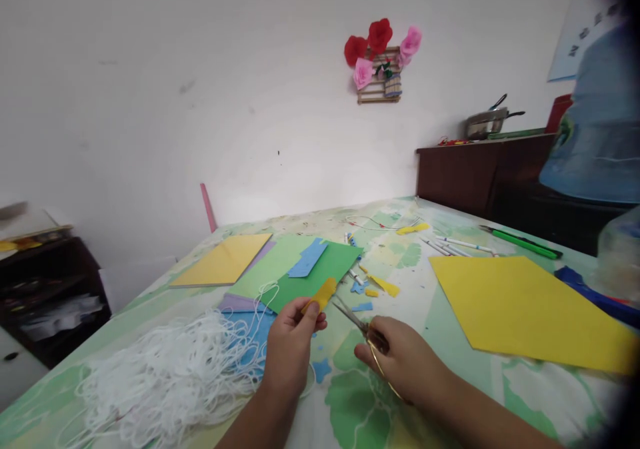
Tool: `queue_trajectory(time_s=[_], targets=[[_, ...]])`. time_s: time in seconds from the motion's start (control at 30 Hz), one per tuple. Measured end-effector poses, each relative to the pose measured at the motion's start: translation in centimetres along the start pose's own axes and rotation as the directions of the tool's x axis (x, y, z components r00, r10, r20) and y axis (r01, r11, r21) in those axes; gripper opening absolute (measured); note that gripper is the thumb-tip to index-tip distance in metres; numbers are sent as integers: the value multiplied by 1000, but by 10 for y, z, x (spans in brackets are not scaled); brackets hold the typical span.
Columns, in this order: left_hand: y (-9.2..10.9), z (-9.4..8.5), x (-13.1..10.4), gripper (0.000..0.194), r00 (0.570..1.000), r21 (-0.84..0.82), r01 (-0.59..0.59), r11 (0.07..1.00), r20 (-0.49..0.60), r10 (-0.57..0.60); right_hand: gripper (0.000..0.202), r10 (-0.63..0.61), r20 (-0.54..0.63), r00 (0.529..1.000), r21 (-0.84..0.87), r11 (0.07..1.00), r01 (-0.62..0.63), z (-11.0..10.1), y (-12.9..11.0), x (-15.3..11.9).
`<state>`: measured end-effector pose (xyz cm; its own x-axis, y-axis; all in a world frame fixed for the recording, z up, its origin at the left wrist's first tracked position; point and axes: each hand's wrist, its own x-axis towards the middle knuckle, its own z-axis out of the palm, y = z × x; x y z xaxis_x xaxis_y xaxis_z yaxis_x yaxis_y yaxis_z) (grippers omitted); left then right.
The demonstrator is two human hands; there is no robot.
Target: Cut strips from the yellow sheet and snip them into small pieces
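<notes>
Between the thumb and fingers of my left hand is a small yellow paper piece, its free end pointing up and right. My right hand grips a pair of scissors with gold-coloured handles; the blades point up-left, slightly parted, with their tips close to the yellow piece. Behind my left hand lie a green sheet and a blue paper strip. Yellow scraps and a blue scrap lie beyond the scissors.
A tangled heap of white cord covers the table's left front. Yellow sheets lie at the left and right. Farther back are white paper sticks and a green cutter. A large water bottle stands at the right.
</notes>
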<state>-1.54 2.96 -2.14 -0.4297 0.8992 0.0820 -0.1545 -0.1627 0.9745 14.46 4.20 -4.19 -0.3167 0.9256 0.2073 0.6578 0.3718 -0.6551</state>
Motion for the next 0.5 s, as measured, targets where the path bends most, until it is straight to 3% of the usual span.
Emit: queue_trajectory(time_s=[0.17, 0.37, 0.5], targets=[[-6, 3, -2, 17, 993, 34, -51, 998, 106, 47, 26, -46, 101, 994, 30, 999, 44, 3, -3, 0], [-4, 4, -3, 13, 977, 173, -125, 977, 191, 91, 25, -24, 101, 995, 66, 998, 17, 4, -1, 2], [6, 12, -2, 11, 977, 181, -147, 972, 182, 114, 24, -33, 87, 996, 119, 993, 22, 4, 0, 2]])
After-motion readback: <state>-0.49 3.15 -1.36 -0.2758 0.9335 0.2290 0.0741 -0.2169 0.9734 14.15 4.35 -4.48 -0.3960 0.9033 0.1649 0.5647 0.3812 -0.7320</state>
